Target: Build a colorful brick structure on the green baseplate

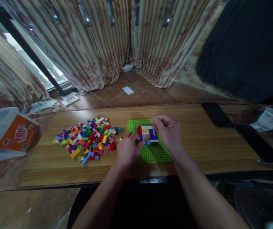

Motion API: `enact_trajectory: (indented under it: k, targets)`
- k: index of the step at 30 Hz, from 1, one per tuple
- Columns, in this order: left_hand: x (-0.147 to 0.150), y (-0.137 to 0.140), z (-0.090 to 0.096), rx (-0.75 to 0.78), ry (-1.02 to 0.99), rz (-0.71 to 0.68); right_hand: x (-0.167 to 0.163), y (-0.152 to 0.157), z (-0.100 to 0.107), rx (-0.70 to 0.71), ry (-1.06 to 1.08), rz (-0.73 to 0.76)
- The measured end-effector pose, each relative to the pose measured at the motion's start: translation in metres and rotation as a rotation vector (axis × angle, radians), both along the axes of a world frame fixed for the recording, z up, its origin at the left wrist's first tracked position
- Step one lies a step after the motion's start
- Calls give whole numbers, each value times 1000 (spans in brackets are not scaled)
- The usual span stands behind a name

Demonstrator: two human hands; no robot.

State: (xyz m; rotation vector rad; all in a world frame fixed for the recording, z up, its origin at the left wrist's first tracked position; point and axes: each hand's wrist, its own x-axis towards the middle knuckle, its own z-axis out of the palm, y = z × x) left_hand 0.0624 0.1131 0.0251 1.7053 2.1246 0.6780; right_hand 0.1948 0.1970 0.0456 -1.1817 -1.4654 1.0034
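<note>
A green baseplate (155, 156) lies on the wooden table, carrying a low block of toy bricks (148, 131) in red, white, yellow and blue. My left hand (129, 149) is at the block's lower left corner, thumb and fingertips closed beside the blue bricks there. Whatever sits between those fingertips is too small to tell. Over the block's upper right corner, my right hand (169, 132) has its thumb and index finger pinched together; what they hold, if anything, is hidden. Left of the plate spreads a pile of loose toy bricks (90, 136) in many colours.
On the left stands a clear plastic box (0, 127) with an orange label. Two dark flat devices, a farther one (216, 114) and a nearer one (258, 143), lie at the table's right. Curtains (90, 47) hang behind the table (198, 136). A paper (128, 90) lies on the floor.
</note>
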Motion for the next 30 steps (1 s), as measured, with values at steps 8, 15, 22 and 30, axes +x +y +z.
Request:
enact_trajectory:
  k: [8,15,22,30]
  targets:
    - [-1,1,-6,15,16,6,1,-2,-11,109,-577,110]
    - [-1,1,-6,-5,26,20,-2,-4,-17,134,-689,88]
    - [-3,1,-6,17,17,7,2,1,-15,140,-653,58]
    - [-2,1,-7,33,-21,4,2,1,-14,136,-650,70]
